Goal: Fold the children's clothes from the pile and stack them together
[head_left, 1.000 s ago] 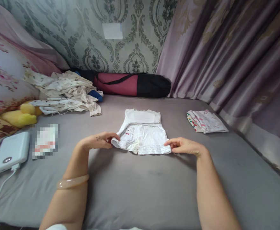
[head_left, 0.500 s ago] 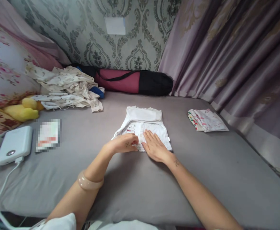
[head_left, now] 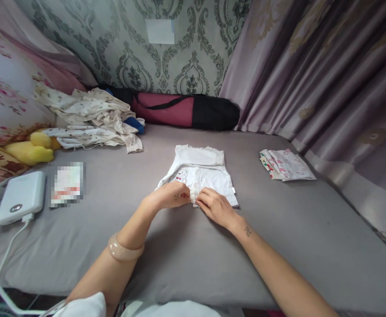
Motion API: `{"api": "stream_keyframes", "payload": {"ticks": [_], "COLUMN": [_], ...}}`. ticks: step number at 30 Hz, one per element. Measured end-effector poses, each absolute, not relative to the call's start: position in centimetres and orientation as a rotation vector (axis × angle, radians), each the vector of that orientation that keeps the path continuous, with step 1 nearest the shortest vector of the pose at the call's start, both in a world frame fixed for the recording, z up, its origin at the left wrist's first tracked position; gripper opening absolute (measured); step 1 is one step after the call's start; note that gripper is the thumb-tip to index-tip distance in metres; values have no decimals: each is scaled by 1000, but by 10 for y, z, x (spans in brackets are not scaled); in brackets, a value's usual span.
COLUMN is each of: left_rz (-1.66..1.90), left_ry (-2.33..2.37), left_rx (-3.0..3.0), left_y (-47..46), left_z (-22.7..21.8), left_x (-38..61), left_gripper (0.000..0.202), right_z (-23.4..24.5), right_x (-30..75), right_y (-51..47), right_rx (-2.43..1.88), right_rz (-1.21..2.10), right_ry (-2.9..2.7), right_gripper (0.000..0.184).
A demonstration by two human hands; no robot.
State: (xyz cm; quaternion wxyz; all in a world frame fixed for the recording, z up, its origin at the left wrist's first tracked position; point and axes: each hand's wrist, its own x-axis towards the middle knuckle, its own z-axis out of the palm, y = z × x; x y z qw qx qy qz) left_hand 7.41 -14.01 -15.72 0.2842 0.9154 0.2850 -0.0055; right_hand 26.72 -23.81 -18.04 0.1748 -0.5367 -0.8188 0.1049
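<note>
The white garment (head_left: pixel 201 172) lies flat in the middle of the grey bed (head_left: pixel 193 259), its near hem bunched and pinched by the curled fingers of the left hand (head_left: pixel 171 196) and right hand (head_left: pixel 216 206), set side by side.

bare arms; pale bangle (head_left: pixel 126 252) on left wrist, small tattoos.
</note>
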Motion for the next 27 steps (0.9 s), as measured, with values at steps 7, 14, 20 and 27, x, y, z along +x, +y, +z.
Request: {"api": "stream_keyframes", "payload": {"ticks": [7, 14, 20, 27], "left_rz": [74, 70, 92, 123], "left_ry": [787, 844, 657, 758], "left_rx": [2485, 2485, 2463, 2394], "left_y": [-138, -140, -151, -139], "left_z": [-158, -154, -144, -143], "left_x": [74, 76, 83, 68], "left_gripper": [25, 26, 25, 27], "right_z": [-178, -186, -165, -158], "right_x": [267, 267, 271, 257], "right_y": [-246, -240, -228, -239], "right_rx": [-1525, -1703, -1795, -1592], "right_rz": [295, 373, 559, 575], "right_ry": [-2346, -1926, -1477, -2086], "right_gripper": [14, 19, 24, 27]}}
